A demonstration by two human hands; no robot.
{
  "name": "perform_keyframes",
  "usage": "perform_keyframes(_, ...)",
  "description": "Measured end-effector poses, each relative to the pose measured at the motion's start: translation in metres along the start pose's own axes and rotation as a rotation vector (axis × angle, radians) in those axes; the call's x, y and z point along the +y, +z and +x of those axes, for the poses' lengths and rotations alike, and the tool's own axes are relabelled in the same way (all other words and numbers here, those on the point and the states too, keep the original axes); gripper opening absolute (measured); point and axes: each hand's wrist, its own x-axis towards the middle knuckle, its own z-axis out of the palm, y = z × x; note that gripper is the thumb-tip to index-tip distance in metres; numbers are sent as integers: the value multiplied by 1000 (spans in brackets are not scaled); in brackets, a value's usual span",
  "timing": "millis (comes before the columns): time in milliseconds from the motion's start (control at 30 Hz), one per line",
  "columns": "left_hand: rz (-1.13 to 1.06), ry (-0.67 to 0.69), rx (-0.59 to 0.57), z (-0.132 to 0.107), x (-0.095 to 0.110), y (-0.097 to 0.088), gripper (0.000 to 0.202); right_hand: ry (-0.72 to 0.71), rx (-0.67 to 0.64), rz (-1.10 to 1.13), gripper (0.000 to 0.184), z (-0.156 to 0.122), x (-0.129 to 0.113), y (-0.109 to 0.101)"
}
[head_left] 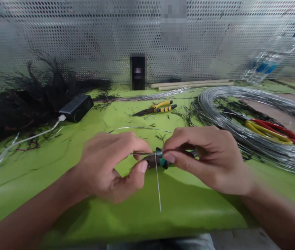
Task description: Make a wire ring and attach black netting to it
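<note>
A thin metal wire hangs down at the middle, bent at its top where it meets a short level length between my hands. My right hand is closed, pinching the level part between thumb and index finger. Beside it, my left hand has its thumb apart from the fingers, and its index fingertip lies along the wire's left end; I cannot tell if it touches. Green-handled pliers lie on the table below the wire, partly covered by my right hand.
On the green table are yellow-and-black pliers, a dark box with a white cable and a large wire coil. Red-and-yellow-handled scissors lie inside the coil. Black fibres heap at left; a bottle leans at right.
</note>
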Motion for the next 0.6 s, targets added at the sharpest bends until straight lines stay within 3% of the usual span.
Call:
perform_keyframes(400,77,-7,150,5,0,0,13,-1,151,27,12,-4,4,-2)
perform_keyframes(600,173,125,53,0,-2,-7,12,12,24,-23,16,2,-2,-2)
